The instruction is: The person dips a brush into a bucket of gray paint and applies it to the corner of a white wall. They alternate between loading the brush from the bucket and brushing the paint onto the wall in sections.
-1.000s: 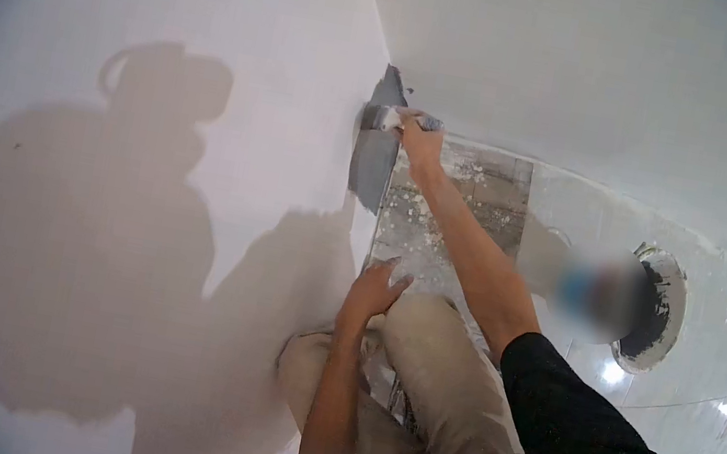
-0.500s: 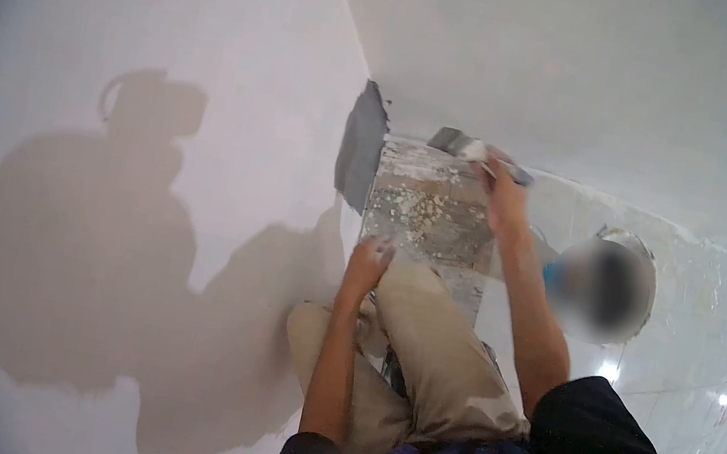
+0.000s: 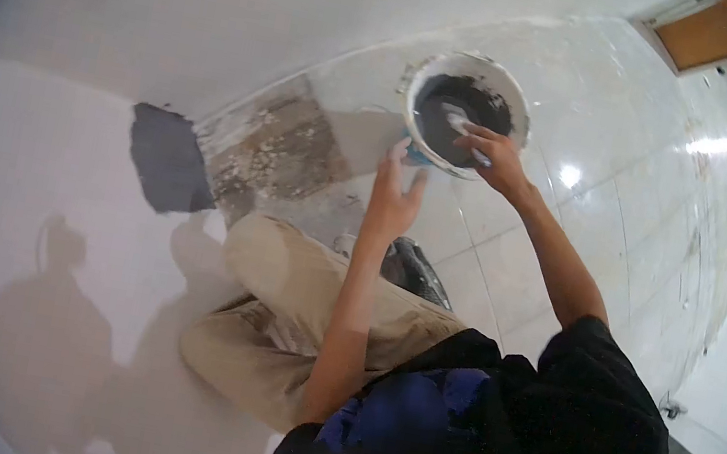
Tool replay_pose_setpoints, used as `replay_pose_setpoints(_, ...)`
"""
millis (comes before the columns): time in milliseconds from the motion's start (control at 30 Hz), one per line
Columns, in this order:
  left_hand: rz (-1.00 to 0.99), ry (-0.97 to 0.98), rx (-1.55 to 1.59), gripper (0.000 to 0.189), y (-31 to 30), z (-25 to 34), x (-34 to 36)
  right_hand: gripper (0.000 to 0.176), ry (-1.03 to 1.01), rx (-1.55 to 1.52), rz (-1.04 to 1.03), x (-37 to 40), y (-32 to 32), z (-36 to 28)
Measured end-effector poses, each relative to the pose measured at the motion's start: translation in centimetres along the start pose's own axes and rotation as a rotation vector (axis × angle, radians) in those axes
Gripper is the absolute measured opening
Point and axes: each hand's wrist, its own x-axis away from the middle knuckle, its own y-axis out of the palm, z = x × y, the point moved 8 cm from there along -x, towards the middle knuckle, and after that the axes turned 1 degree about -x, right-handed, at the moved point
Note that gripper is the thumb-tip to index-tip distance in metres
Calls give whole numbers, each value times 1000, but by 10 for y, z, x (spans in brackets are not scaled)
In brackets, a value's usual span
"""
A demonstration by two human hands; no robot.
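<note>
My right hand (image 3: 496,159) is closed round the handle of a paintbrush (image 3: 456,119). Its head dips into the dark grey coating (image 3: 433,130) inside a white bucket (image 3: 521,117), and the bristles are hidden there. Grey smears mark the bucket's inner wall. My left hand (image 3: 395,202) is open, thumb apart from the fingers, with its fingertips right at the near left side of the bucket by a blue patch (image 3: 416,156).
A dark grey coated patch (image 3: 169,162) covers the low wall corner. Beside it lies a rough, untiled floor strip (image 3: 285,150) with pale crumbs. White tiles (image 3: 566,234) stretch right. A wood-coloured framed panel (image 3: 714,36) is at the upper right. My bent knees are close to the wall.
My view has turned right toward the bucket. The paintbrush has gone from beside the wall's base into the bucket, and my left hand has moved from my knee to the bucket's side.
</note>
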Motion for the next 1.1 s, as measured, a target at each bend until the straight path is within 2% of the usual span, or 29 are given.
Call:
replay_pose_setpoints(67, -97, -84, -64, 74, 59, -39, -9, 35, -49, 53, -154, -10, 18, 25)
replay_pose_setpoints(167, -222, -208, -219, 91, 91, -80, -8, 39, -108, 110, -208, -24, 44, 68)
replay_pose_setpoints(267, -197, -172, -169, 94, 83, -86, -18, 39, -85, 138, -247, -38, 71, 107)
replay_pose_setpoints(367, -194, -221, -145, 95, 87, -112, -13, 38, -46, 145, -286, -44, 95, 129)
replay_pose_setpoints(500, -252, -237, -163, 96, 94, -105, -15, 38, -9, 122, -334, -42, 117, 136)
replay_pose_setpoints(600, -254, -244, -169, 96, 99, -104, -20, 34, -68, 61, -117, -43, 104, 133)
replay_pose_setpoints(700, -239, -218, -177, 96, 107, -108, -27, 22, 521, -476, 200, -35, 89, 180)
replay_pose_setpoints(800, -224, -208, -178, 95, 116, -107, -30, 14, 840, -1131, 454, -23, 109, 221)
replay_pose_setpoints(900, -211, -193, -230, 97, 122, -106, -32, 15, 912, -1201, 540, -16, 120, 236)
replay_pose_setpoints(1000, -218, -200, -260, 96, 122, -108, -32, 14, 988, -962, 463, -14, 126, 249)
replay_pose_setpoints(1100, -227, -205, -259, 94, 120, -107, -33, 13, 904, -810, 393, -20, 115, 248)
